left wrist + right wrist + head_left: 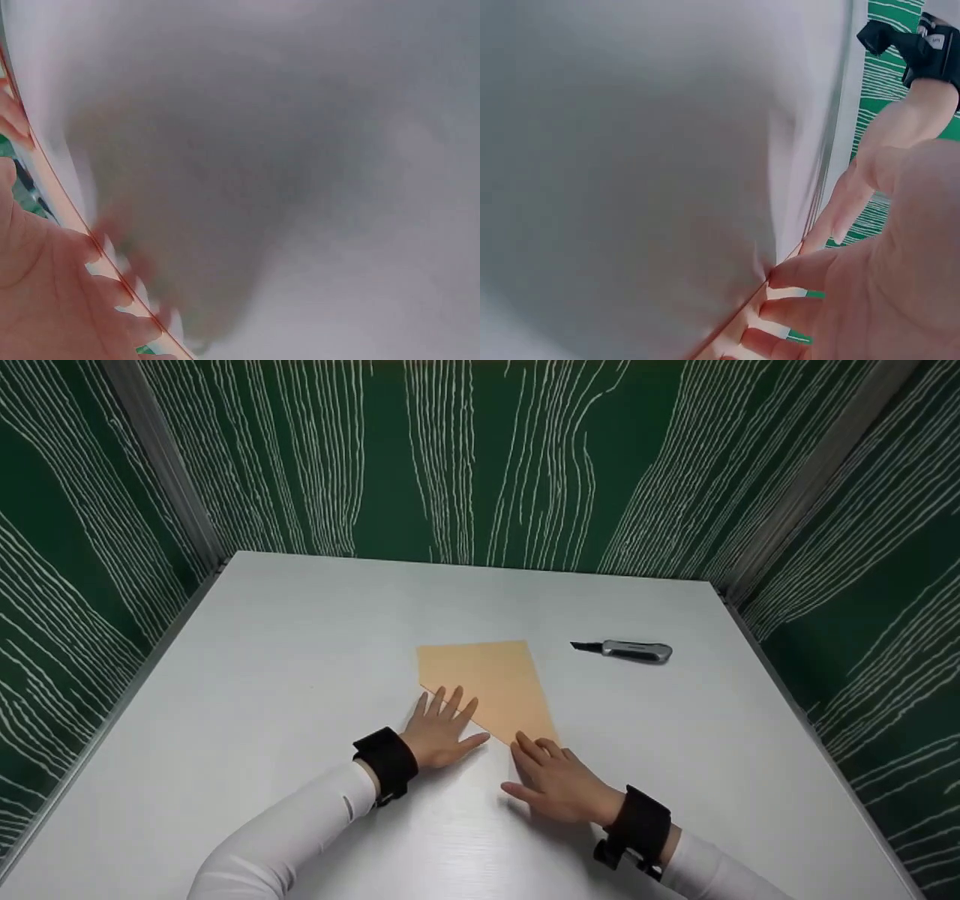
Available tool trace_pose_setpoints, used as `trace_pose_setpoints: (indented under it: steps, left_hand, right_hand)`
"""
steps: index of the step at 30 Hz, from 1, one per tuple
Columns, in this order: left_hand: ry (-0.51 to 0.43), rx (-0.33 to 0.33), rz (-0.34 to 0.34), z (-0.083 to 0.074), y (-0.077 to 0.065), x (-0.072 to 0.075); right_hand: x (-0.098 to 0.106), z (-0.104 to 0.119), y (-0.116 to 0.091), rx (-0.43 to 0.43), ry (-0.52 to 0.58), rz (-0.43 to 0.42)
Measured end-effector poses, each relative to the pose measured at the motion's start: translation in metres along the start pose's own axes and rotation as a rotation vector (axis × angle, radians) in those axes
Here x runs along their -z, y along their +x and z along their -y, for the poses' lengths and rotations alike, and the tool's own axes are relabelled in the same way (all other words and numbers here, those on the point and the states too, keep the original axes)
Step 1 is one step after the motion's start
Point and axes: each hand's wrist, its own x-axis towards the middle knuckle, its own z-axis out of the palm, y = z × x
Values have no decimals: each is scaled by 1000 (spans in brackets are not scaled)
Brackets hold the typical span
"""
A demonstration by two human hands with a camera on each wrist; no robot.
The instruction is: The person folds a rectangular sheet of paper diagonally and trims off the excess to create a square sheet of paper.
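Note:
A light orange sheet of paper [487, 675] lies flat on the white table, its near edge running at a slant. My left hand [441, 737] rests along that slanting edge with fingers spread and fingertips on the paper. At the paper's near corner, my right hand [561, 786] touches with its fingertips, the thumb out to the side over the table. The left wrist view has the left palm [52, 285] beside the paper's thin edge [64, 199]. Seen from the right wrist, the right fingers [799, 311] meet the same edge.
A grey and black utility knife [636, 652] lies right of the paper, its dark blade end pointing left. Green walls with white lines [480, 465] stand behind and at both sides of the table [300, 615]. Black bands [388, 763] circle both wrists.

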Motion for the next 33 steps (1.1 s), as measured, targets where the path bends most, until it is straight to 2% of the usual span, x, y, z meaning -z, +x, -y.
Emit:
trace_pose_setpoints:
  steps: [8, 14, 21, 26, 33]
  left_hand:
    - [-6, 38, -26, 13, 12, 2]
    - [-12, 68, -47, 13, 19, 4]
    - [1, 108, -67, 14, 27, -1]
    - [8, 119, -55, 13, 29, -1]
    - [22, 135, -7, 14, 33, -1]
  right_hand:
    - [-3, 1, 1, 43, 18, 35]
    - [-3, 5, 2, 55, 18, 51]
    - [-2, 9, 0, 92, 7, 52]
    - [2, -3, 1, 118, 42, 61]
    - [5, -31, 16, 134, 42, -2]
